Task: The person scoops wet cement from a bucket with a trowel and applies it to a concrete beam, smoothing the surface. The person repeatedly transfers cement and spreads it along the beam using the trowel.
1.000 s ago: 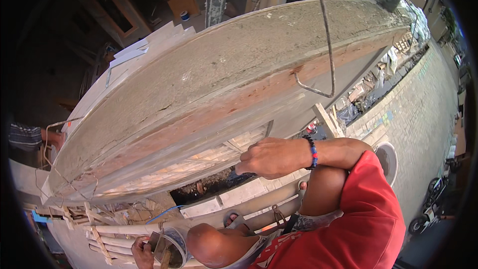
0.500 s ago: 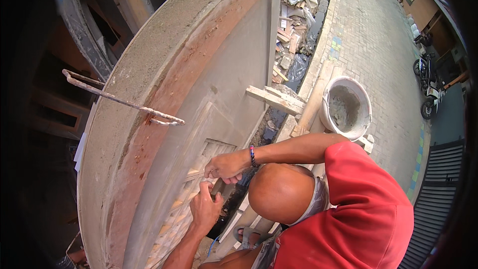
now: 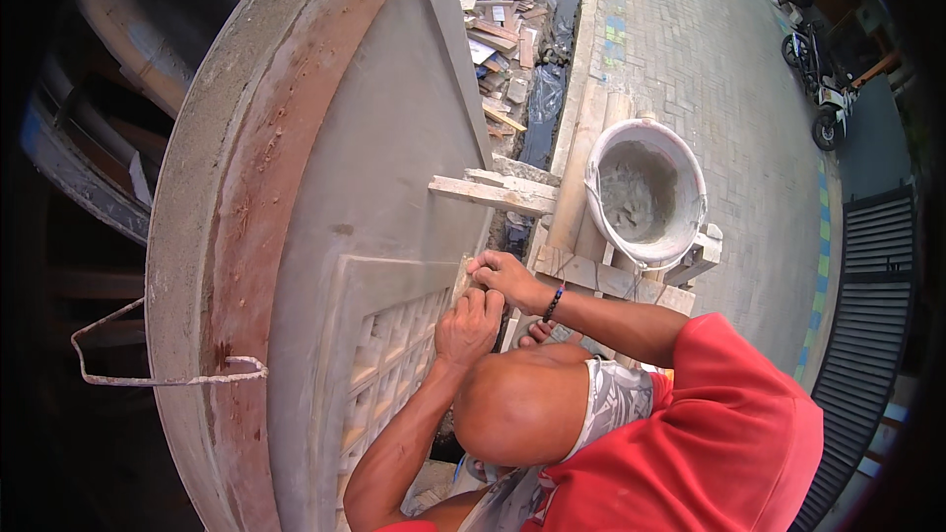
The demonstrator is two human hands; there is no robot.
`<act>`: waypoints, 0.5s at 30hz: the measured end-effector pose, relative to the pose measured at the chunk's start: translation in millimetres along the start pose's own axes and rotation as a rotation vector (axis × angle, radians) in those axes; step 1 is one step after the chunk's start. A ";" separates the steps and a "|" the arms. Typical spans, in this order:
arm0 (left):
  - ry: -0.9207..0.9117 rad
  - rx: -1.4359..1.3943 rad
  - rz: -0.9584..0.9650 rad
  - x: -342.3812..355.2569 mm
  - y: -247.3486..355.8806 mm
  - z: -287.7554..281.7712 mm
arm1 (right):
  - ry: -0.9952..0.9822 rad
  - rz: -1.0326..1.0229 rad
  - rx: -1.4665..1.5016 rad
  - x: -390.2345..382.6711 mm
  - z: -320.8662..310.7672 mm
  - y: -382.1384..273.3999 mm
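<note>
My left hand [image 3: 467,330], fingers bent, is at the edge of the raised frame round a recessed grid [image 3: 394,355] in the grey plastered wall [image 3: 374,158]. Just above it, my right hand [image 3: 503,276], wearing a bead bracelet, has its fingers curled at the frame's corner. The two hands are close together; what their fingertips hold, if anything, is hidden. My bent knee is below them.
A white bucket of wet mortar [image 3: 641,187] sits on wooden planks at the right, near wooden battens [image 3: 493,195]. A bent metal rod [image 3: 172,379] juts from the wall. Rubble [image 3: 503,30] lies along a drain beside a paved lane [image 3: 709,59]; parked motorbikes [image 3: 823,89] stand farther right.
My view has swung right toward the lane and bucket. My left hand has left the container seen earlier and joined my right hand at the frame; both have since shifted toward the frame's corner.
</note>
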State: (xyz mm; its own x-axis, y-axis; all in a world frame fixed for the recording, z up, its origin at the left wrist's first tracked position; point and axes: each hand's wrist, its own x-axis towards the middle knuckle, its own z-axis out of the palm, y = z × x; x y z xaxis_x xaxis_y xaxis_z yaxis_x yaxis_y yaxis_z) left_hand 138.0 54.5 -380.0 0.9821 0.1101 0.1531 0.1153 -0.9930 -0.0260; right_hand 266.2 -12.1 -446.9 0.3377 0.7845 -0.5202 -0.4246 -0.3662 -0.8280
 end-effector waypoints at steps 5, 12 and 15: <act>-0.033 -0.261 -0.065 -8.7 -2.2 -28.5 | 0.048 0.002 -0.020 -0.1 -25.0 -0.5; -0.519 -0.510 -0.448 -87.1 -63.1 -76.4 | -0.047 0.003 -0.249 -30.2 -71.0 -30.5; -0.742 -0.581 -0.548 -107.5 -68.8 -95.7 | -0.086 -0.041 -0.292 -31.1 -56.1 -30.5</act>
State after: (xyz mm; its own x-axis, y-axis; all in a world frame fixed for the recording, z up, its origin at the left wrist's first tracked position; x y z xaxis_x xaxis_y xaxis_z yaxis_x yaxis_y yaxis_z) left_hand 10.2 106.8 -300.2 0.6867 0.3491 -0.6377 0.6682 -0.6486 0.3644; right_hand 315.7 -53.4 -417.2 0.2716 0.8367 -0.4755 -0.1487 -0.4516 -0.8797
